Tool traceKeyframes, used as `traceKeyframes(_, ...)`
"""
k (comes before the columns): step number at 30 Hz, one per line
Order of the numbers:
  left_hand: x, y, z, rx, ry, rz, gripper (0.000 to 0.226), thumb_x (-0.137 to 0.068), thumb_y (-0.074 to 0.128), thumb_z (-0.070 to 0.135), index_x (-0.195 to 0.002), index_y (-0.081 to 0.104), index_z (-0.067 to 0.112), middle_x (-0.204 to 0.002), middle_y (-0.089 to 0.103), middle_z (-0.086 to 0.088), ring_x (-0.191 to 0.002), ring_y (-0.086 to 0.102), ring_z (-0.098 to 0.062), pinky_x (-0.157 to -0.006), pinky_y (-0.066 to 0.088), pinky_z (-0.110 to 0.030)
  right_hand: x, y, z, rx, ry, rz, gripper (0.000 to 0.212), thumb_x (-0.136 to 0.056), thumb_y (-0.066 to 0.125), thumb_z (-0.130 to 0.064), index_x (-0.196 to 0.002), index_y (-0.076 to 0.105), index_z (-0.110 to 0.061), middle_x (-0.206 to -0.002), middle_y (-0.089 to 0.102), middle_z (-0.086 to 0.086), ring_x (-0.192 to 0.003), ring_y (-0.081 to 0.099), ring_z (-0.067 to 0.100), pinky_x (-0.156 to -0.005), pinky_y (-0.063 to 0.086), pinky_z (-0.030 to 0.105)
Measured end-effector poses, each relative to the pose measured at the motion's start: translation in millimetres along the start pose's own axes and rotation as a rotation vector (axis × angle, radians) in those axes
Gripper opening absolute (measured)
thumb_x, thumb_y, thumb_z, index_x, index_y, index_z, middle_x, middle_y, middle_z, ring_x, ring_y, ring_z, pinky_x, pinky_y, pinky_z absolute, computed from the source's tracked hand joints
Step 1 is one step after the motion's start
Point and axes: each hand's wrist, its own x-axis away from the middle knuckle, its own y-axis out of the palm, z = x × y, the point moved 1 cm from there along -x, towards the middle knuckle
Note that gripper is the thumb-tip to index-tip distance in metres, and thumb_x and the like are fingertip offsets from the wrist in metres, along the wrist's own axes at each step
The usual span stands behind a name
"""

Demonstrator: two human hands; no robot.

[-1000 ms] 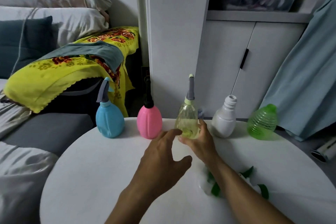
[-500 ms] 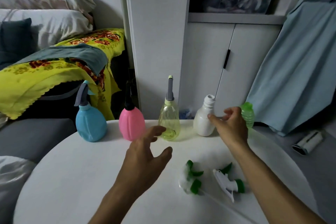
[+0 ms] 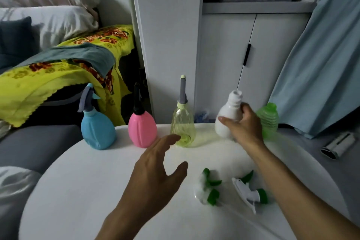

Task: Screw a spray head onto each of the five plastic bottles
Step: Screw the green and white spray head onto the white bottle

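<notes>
Head view looks down on a round white table [image 3: 81, 191], smooth and matte; behind it, from the left, a grey sofa [image 3: 35, 142] draped with a yellow flowered cloth [image 3: 39, 80], then a white cupboard [image 3: 224, 48] with a black handle, then a pale blue cloth [image 3: 321, 60] hanging at the right. Along the table's far edge stand plastic bottles: a blue bottle [image 3: 97, 132] with a grey trigger head, a pink bottle [image 3: 142, 131], egg-shaped, with a dark head, a clear yellowish bottle [image 3: 183, 128] with a tall grey nozzle. The left hand [image 3: 153, 175] hovers above the table in front of the pink and yellowish bottles, fingers spread and loose, holding nothing. The right hand [image 3: 243, 124] grips the white bottle [image 3: 228, 117], bulb-shaped with a bare threaded neck, tilted; just behind it a ribbed green bottle [image 3: 269, 119], also headless. Two white-and-green spray heads [image 3: 212, 187] [image 3: 249, 193] lie on the table between the forearms, below the right hand.
</notes>
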Motion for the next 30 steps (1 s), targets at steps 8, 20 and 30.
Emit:
traceKeyframes(8, 7.0, 0.8, 18.5, 0.263, 0.029, -0.105, 0.108, -0.060, 0.083, 0.055, -0.147, 0.018, 0.047, -0.141, 0.046, 0.018, -0.124, 0.046, 0.004, -0.094, 0.042, -0.015, 136.4, -56.7, -71.4, -0.251, -0.171, -0.381, 0.072, -0.054, 0.088, -0.051, -0.115, 0.049, -0.048, -0.112, 0.072, -0.015, -0.093, 0.072, 0.006, -0.070, 0.060, 0.033)
traceKeyframes(20, 13.2, -0.1, 0.7, -0.038, -0.072, 0.020, 0.061, -0.051, 0.080, 0.048, -0.103, 0.048, 0.046, -0.083, 0.058, 0.024, -0.075, 0.061, -0.004, -0.062, 0.056, -0.033, 151.5, -26.0, -27.2, 0.940, -0.308, -0.504, 0.034, -0.093, 0.051, -0.037, -0.125, 0.055, -0.027, -0.125, 0.065, -0.004, -0.116, 0.053, 0.025, -0.093, 0.039, 0.040)
traceKeyframes(30, 14.5, -1.2, -4.4, -0.166, 0.008, 0.083, 0.065, -0.056, 0.087, 0.041, -0.113, 0.057, 0.033, -0.092, 0.057, 0.012, -0.081, 0.057, -0.020, -0.069, 0.053, -0.034, 161.9, 13.1, 2.2, 1.101, -0.299, -0.459, 0.039, -0.092, 0.053, -0.033, -0.131, 0.050, -0.025, -0.127, 0.054, 0.002, -0.119, 0.045, 0.029, -0.093, 0.030, 0.045)
